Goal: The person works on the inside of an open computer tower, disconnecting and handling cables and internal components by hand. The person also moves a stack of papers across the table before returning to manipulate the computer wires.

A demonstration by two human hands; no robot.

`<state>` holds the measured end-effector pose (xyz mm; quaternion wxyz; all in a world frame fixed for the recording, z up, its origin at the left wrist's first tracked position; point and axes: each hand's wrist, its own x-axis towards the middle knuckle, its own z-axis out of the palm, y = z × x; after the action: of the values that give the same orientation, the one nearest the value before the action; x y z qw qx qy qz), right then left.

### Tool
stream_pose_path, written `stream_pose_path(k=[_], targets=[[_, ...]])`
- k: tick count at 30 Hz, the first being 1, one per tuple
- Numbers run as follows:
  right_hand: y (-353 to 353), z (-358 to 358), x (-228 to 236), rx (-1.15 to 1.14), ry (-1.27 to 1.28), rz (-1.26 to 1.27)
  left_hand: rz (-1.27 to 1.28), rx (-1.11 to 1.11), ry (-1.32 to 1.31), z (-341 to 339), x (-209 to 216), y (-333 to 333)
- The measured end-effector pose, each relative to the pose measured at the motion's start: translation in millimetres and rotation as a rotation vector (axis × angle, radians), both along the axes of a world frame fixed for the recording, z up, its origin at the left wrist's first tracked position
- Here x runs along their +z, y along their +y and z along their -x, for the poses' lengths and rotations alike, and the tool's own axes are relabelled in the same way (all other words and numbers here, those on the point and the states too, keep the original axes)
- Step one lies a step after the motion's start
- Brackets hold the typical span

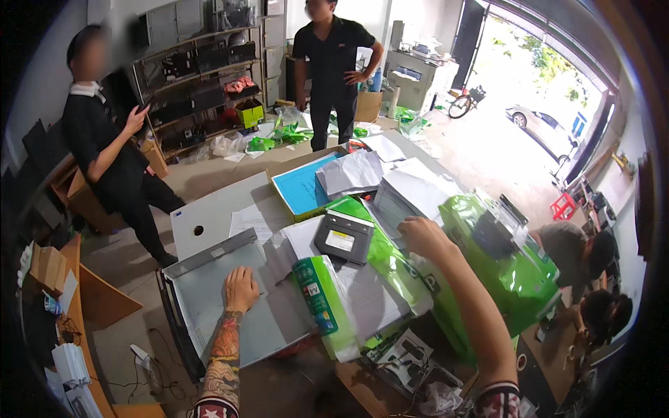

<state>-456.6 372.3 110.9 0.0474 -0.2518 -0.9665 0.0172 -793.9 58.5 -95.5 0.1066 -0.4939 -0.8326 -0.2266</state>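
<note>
My left hand (242, 289) lies on a grey metal case panel (202, 317) with a raised edge, fingers slightly bent and apart, holding nothing. To the right, my right hand (424, 237) is closed, fingers bent down over a grey-white stack beside green wrapping; what it grips, if anything, is hidden. Between my hands, a black optical drive (344, 237) with a white label rests on paper. Nearer me stands a green paper-ream wrapper (317, 299). White paper sheets (418, 188) lie beyond my right hand.
A shallow box (296, 191) with a blue sheet sits at the table's far side. Green plastic packaging (481, 279) bulges on the right. Metal parts (408, 362) and clear plastic lie below the near edge. Two people stand beyond the table; others crouch at right.
</note>
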Motion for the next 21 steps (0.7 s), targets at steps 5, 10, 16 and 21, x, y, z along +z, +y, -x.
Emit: stream_pose_path(k=[5, 10, 16, 21], targets=[[96, 69, -78, -0.134, -0.102, 0.115, 0.026, 0.008, -0.095, -7, 1, 6], [130, 126, -119, -0.170, 0.011, 0.265, -0.002, 0.045, -0.060, -6, -3, -4], [167, 146, -134, -0.132, -0.008, 0.347, -0.028, 0.037, -0.154, -6, 5, 1], [183, 154, -148, -0.107, -0.095, 0.363, 0.008, 0.028, -0.164, -2, 5, 0]])
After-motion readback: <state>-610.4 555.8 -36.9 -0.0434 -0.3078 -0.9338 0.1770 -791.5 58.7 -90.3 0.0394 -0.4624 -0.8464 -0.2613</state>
